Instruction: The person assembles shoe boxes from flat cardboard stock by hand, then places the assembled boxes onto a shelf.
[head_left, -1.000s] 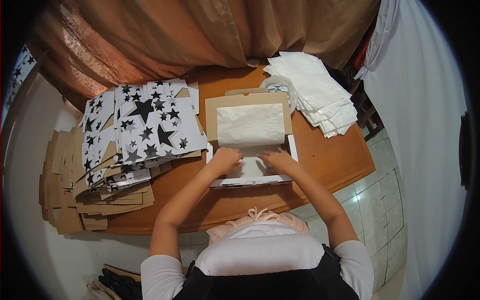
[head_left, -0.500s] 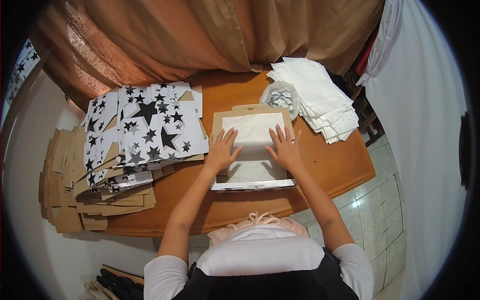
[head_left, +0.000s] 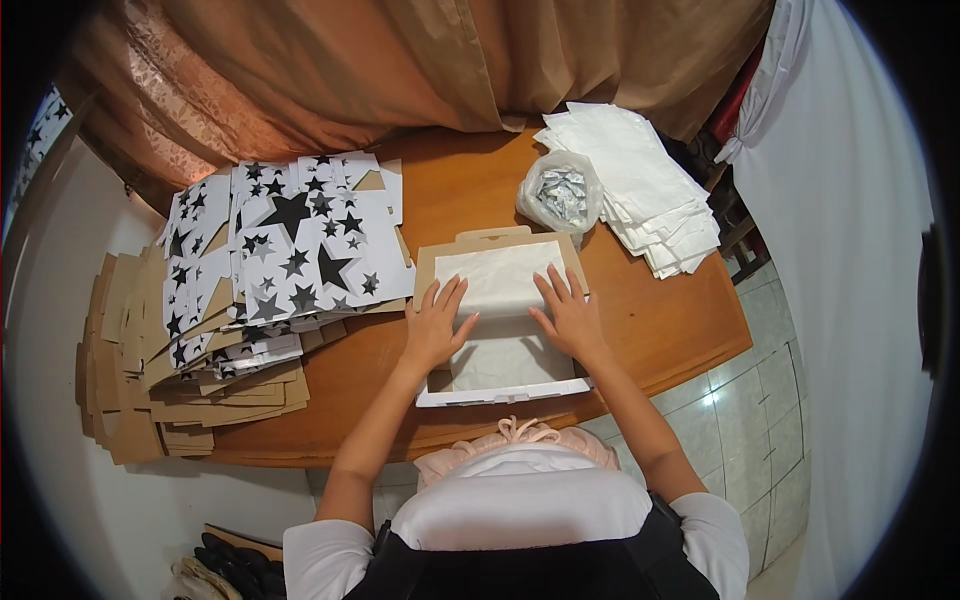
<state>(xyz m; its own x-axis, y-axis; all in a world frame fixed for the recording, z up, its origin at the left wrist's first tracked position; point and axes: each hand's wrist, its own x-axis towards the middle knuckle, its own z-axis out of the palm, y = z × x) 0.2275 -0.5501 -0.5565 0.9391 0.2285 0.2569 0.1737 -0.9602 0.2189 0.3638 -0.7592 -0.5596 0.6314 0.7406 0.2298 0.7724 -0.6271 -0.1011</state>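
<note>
At the left of the glossy brown wooden counter (head_left: 660, 330), plain brown cardboard sheets (head_left: 120, 350), then flat white cardboard blanks printed with black stars (head_left: 330, 235). Next, left hand (head_left: 432, 325) laid on the left side of an open white-and-brown cardboard box (head_left: 500, 395), grip open, fingers spread, closed around nothing. At mid-counter, box just drawn nearer the front edge; thin white lining paper (head_left: 500, 265) now smoother across the raised lid than a second ago, so apparently settled, with flattening likely the step in hand. Right hand (head_left: 575, 318) opposite, grip likewise spread and holding nothing. Beyond, clear plastic bag (head_left: 537, 213) of silvery packets (head_left: 562, 190), more exposed than before, beside stacked white paper sheets (head_left: 635, 180).
</note>
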